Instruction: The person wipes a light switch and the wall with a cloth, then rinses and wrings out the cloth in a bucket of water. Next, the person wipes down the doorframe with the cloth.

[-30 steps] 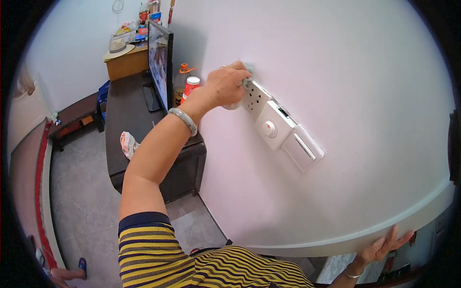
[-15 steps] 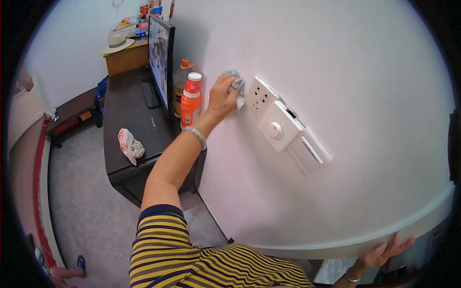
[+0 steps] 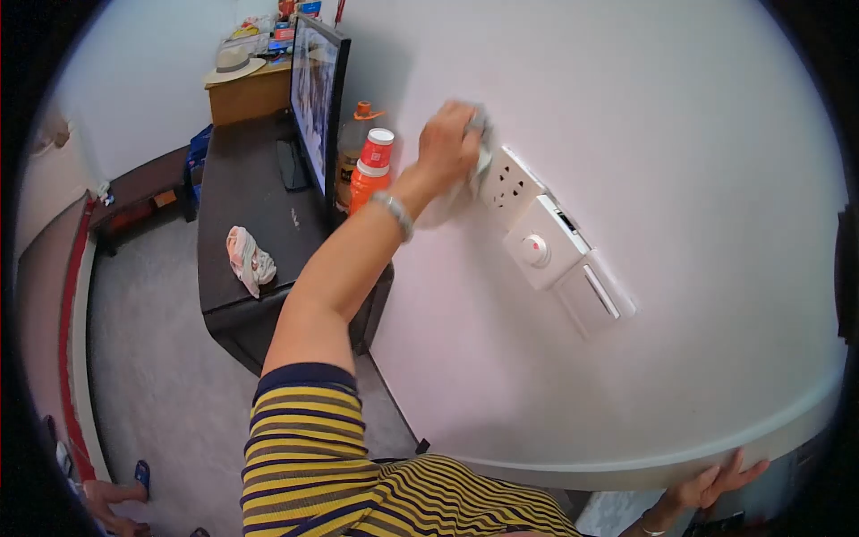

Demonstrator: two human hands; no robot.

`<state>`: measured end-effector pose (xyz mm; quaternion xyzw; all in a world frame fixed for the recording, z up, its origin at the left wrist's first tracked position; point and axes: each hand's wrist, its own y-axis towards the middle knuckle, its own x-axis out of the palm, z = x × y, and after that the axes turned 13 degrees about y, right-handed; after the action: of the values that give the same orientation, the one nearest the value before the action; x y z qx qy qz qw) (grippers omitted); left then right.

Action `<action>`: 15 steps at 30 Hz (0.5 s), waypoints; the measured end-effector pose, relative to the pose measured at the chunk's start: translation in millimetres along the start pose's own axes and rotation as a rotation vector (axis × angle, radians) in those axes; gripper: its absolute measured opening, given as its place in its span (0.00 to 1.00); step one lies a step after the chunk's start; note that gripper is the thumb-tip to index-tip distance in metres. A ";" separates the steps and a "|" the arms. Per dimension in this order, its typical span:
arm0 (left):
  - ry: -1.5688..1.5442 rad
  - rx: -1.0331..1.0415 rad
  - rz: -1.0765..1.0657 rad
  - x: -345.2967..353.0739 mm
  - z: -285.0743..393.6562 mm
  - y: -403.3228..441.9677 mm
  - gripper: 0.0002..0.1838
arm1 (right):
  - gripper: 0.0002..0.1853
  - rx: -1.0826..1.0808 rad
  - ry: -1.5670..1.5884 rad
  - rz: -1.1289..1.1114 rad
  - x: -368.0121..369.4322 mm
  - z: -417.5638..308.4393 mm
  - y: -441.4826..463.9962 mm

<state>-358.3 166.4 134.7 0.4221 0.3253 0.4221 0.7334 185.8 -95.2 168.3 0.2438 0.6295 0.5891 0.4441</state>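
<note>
Through the head camera I have the left hand (image 3: pixel 445 148) raised to the wall (image 3: pixel 680 197), its fingers curled closed around a crumpled grey-white cloth (image 3: pixel 484 157). The cloth sits just beside the upper left edge of the socket plate (image 3: pixel 511 189). Motion blur softens the knuckles and the cloth's outline, so I can't tell whether it is pressed on the wall or a little off it. Most of the cloth is behind the fingers from where I look, and I can't make out the thumb clearly.

At lower right I see the right hand (image 3: pixel 707 490) open, fingers extended and somewhat spread, laid along the wall's edge. Its palm is partly turned from me, and its wrist runs toward the bottom border.

My view of the orange bottle (image 3: pixel 365 184) is partly blocked by the left forearm, which also covers a corner of the dark cabinet (image 3: pixel 242 179). A second crumpled cloth (image 3: pixel 250 261) lies on that cabinet. At lower left, another person's leg (image 3: pixel 112 504) is cut off by the dark rim of the lens.
</note>
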 end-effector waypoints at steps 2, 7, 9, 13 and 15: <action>0.083 -0.025 0.045 1.9 3.1 38.7 0.09 | 0.22 0.001 -0.034 -0.008 0.5 0.7 -1.6; -0.026 0.001 -0.011 10.0 -6.5 -15.6 0.09 | 0.23 0.058 0.043 0.016 -0.9 1.1 -7.3; 0.030 0.038 -0.027 4.1 -2.7 0.0 0.10 | 0.23 -0.017 0.001 -0.005 -3.7 6.1 -4.2; 0.102 -0.068 -0.019 0.1 0.9 30.7 0.10 | 0.23 0.003 0.050 -0.007 -2.1 3.1 -3.4; 0.084 -0.040 -0.038 1.4 4.8 23.0 0.10 | 0.23 0.043 0.022 0.009 -2.7 2.1 -7.3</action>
<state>-361.7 172.7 157.2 0.3833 0.3552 0.4318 0.7352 190.5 -97.7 162.2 0.2497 0.6459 0.5800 0.4289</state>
